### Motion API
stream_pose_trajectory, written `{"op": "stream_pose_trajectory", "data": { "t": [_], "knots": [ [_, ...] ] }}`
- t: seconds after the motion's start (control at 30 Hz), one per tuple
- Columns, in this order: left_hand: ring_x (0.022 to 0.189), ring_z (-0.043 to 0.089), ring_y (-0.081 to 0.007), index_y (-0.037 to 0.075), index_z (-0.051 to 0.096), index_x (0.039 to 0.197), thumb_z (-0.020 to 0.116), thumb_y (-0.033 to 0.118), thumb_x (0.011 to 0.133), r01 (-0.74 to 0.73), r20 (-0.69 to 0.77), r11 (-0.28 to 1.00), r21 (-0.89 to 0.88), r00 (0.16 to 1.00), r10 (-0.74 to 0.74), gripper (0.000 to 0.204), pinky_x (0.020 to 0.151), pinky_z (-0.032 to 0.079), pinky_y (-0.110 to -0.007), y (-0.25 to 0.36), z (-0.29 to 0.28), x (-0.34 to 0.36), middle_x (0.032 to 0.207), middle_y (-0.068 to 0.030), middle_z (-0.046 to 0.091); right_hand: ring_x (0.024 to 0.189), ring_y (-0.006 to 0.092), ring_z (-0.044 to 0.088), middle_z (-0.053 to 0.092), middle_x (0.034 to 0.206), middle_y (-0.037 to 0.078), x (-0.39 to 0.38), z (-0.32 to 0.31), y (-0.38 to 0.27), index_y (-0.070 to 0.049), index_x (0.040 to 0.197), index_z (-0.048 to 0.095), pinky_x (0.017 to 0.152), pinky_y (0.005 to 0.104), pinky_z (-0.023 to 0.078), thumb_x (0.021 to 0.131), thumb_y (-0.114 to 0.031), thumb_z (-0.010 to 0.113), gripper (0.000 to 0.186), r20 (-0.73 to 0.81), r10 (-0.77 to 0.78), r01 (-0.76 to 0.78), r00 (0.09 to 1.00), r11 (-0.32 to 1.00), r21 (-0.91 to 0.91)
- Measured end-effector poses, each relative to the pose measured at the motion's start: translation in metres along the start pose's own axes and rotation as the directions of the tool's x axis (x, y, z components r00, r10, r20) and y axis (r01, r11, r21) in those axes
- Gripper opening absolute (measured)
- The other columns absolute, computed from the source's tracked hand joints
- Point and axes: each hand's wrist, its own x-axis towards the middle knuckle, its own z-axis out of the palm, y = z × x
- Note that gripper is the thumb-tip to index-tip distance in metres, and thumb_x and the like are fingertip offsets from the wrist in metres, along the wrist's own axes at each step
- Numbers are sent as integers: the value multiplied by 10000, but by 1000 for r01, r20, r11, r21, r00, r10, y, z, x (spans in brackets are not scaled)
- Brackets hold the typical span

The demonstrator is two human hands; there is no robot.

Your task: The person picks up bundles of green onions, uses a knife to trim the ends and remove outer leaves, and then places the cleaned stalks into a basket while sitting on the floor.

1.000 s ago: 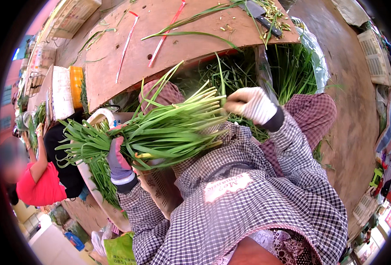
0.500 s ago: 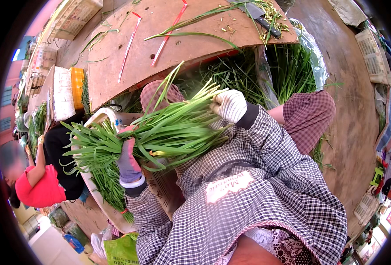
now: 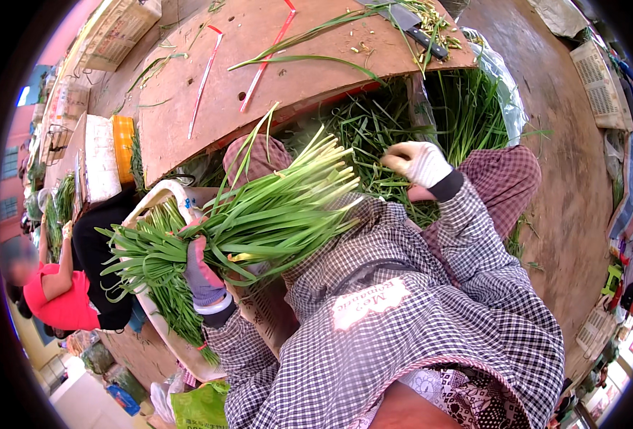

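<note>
My left hand (image 3: 205, 275), in a grey and pink glove, is closed round a thick bunch of garlic chives (image 3: 280, 214). The leafy ends droop to the left over a white basket; the pale cut stalks fan out up and to the right. Apart from the bunch, my right hand (image 3: 420, 163) wears a white striped glove with its fingertips bare. Its fingers are bent together above loose green leaves (image 3: 363, 136); whether anything small is between them is hidden. More chives, tied with a red band (image 3: 203, 347), lie in the white basket (image 3: 160, 314).
Ahead stands a wooden board (image 3: 180, 86) holding red and white strips (image 3: 203, 79), a knife (image 3: 427, 43) and stalk trimmings. A plastic bag (image 3: 511, 100) of greens is at right. A person in a pink top (image 3: 55, 297) sits at left, near an orange and white container (image 3: 122, 146).
My right hand has let go of the stalk ends and moved right, over the loose leaves. The bunch stays in my left hand, its stalks now more spread.
</note>
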Motion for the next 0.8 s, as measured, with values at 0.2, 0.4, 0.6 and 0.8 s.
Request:
{"op": "stream_pose_trajectory", "data": {
  "t": [0.2, 0.4, 0.6, 0.8],
  "knots": [
    [1011, 570, -214, -4, 509, 1201, 498, 221, 928, -20, 7, 997, 68, 1000, 19, 354, 934, 463, -367, 15, 21, 0, 1157, -105, 569, 674, 300, 629, 649, 746, 143, 20, 47, -68, -80, 856, 710, 619, 374, 498, 773, -307, 663, 246, -16, -327, 327, 945, 945, 11],
    [994, 578, -209, 5, 555, 1137, 540, 147, 889, -42, -101, 996, 82, 994, 50, 286, 910, 472, -353, 10, 26, -4, 1102, -113, 595, 633, 291, 619, 640, 731, 147, 20, 61, -69, -69, 841, 703, 586, 356, 493, 764, -167, 646, 136, -111, -291, 303, 950, 946, 113],
    [1031, 569, -213, 11, 559, 1125, 543, 91, 878, -114, -72, 977, 181, 989, 129, 260, 933, 455, -353, -2, 35, -5, 1135, -121, 590, 606, 268, 626, 633, 685, 160, 21, 60, -46, -29, 859, 690, 578, 349, 495, 776, -129, 629, 143, -181, -111, 159, 977, 949, 273],
    [1031, 569, -220, -8, 545, 1125, 498, 96, 893, -62, -106, 994, 91, 992, 72, 257, 941, 453, -362, 0, 29, -8, 1141, -138, 582, 638, 310, 628, 636, 714, 179, 11, 20, 3, -16, 786, 667, 593, 391, 499, 792, -208, 605, 203, -164, 29, -32, 986, 999, -13]
  ]
}}
